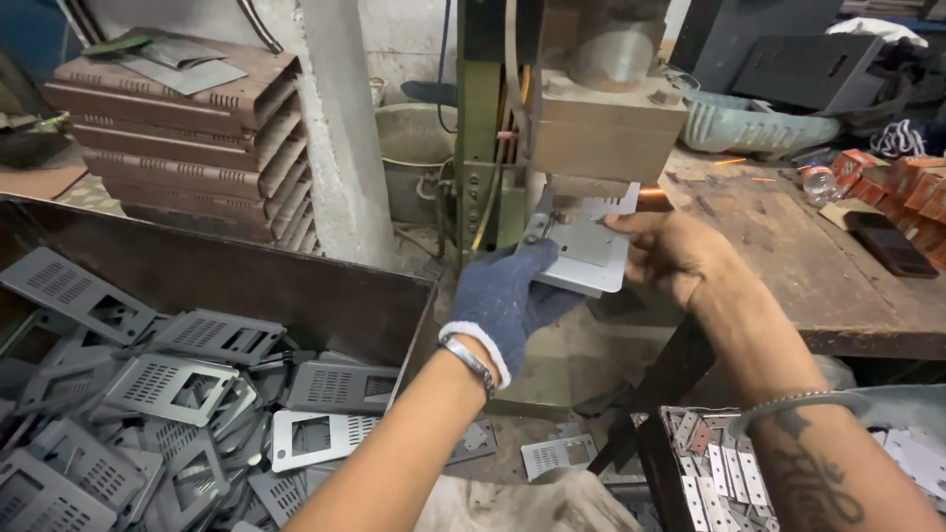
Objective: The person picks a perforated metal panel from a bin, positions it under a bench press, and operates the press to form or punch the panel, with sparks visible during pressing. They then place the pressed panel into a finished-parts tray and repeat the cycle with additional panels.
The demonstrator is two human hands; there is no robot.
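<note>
Grey sheet metal is what both hands are closed on: a flat plate (591, 251) is held under the head of a press machine (601, 118). The left hand (507, 300), covered by a blue knitted glove with a white cuff, is placed below the plate, and its grip is pressed together on the near edge, thumb on top. The bare right hand (670, 256) is set at the plate's right side, and the edge is pinched between its fingertips. A small metal tab (537, 229) is seen just above the gloved fingers, at the plate's upper left corner; whether it is touched cannot be told. A metal bracelet is worn on each wrist.

Left of and below the gloved hand, a dark bin (296, 286) is filled with grey perforated panels (168, 384). Below the right forearm, a box of small bright strips (724, 468) is seen. Right of the bare hand, a worn wooden worktop (788, 246) is spread, with orange cartons (902, 187) at its far edge. Brown perforated trays (187, 138) are stacked well beyond the bin.
</note>
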